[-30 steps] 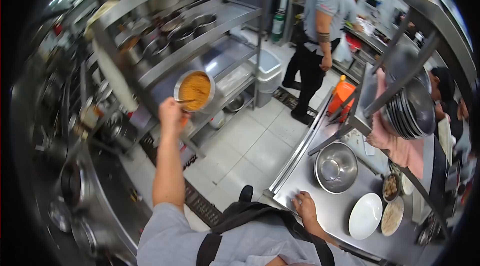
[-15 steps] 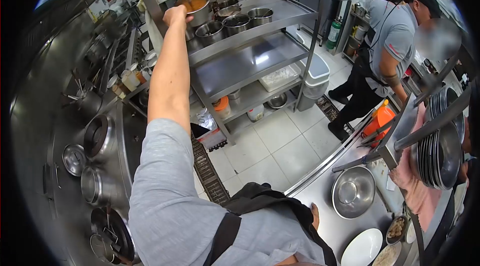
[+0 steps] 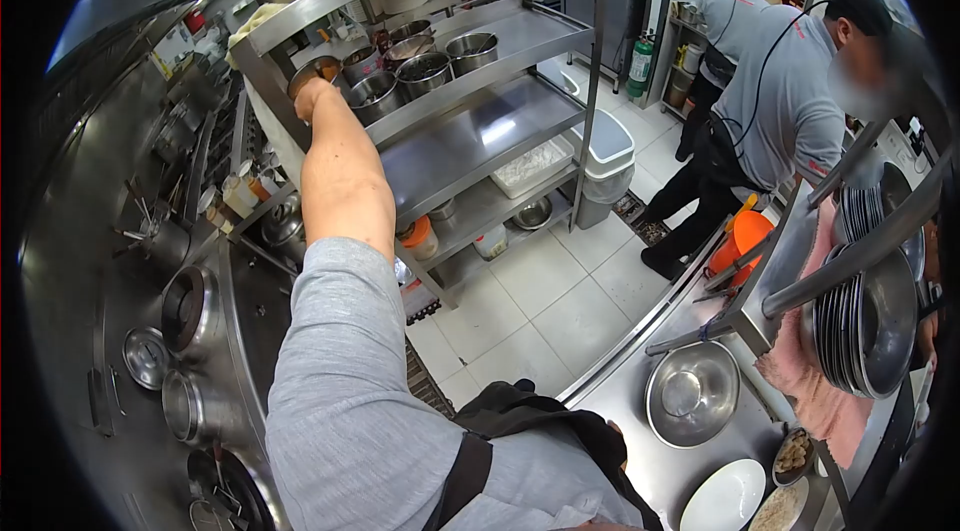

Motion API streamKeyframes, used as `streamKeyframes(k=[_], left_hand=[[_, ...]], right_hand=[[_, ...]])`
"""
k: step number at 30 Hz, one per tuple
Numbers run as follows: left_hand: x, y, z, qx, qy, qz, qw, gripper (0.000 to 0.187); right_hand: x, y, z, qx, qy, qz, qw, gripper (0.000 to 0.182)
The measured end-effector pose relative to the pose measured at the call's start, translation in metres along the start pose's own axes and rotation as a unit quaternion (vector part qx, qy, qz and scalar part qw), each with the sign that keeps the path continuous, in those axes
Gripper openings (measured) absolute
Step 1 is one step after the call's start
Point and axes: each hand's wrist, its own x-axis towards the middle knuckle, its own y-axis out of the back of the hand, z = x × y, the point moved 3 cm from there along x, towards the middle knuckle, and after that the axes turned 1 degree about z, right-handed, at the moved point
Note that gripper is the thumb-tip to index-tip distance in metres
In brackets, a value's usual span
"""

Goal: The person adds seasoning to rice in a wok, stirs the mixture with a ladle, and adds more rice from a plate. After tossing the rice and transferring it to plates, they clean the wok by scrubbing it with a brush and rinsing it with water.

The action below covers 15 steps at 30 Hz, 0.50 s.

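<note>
My left hand is stretched out to the upper shelf of a steel rack, fingers closed at the rim of a metal pot. Orange-brown sauce shows inside; my hand and forearm cover much of the pot. Several more steel pots stand on that shelf, among them one with dark contents and another at the right. Only a sliver of my right hand shows past the black apron, beside the steel counter; its fingers are hidden.
On the right counter are a steel bowl, a white plate and a small bowl of food pieces. Stacked dark plates stand above a pink cloth. A co-worker bends near an orange container. A stove lies left.
My left hand has lowered the sauce pot from above the shelf to beside the other pots. The view has shifted, and the near co-worker leans further over the counter.
</note>
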Motion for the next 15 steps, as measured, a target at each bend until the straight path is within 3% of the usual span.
streamKeyframes(k=[2,5,8,9,11,12,15], left_hand=[[0.004,-0.004,-0.003,0.081,-0.056,0.023,0.995,0.030],[-0.073,0.037,0.013,0.144,-0.079,0.072,0.984,0.027],[0.009,-0.001,-0.014,0.170,-0.092,0.045,0.980,0.029],[0.004,0.002,-0.011,0.170,-0.092,0.046,0.980,0.029],[-0.028,0.020,-0.009,0.111,0.077,-0.039,0.990,0.039],[-0.036,0.024,-0.008,0.077,0.091,-0.052,0.991,0.044],[-0.047,0.026,-0.003,0.144,0.052,-0.073,0.986,0.040]], right_hand=[[0.000,-0.004,0.006,0.006,0.002,0.008,1.000,0.026],[0.003,-0.006,0.006,0.007,-0.003,0.008,1.000,0.026],[0.005,-0.005,0.005,0.001,-0.014,0.006,1.000,0.024],[0.005,-0.004,0.003,-0.001,-0.016,0.009,1.000,0.023],[0.005,-0.003,0.000,0.005,-0.016,0.015,1.000,0.022],[0.005,-0.004,-0.001,0.012,-0.018,0.022,1.000,0.021],[0.008,-0.010,0.008,-0.010,0.002,0.013,1.000,0.021]])
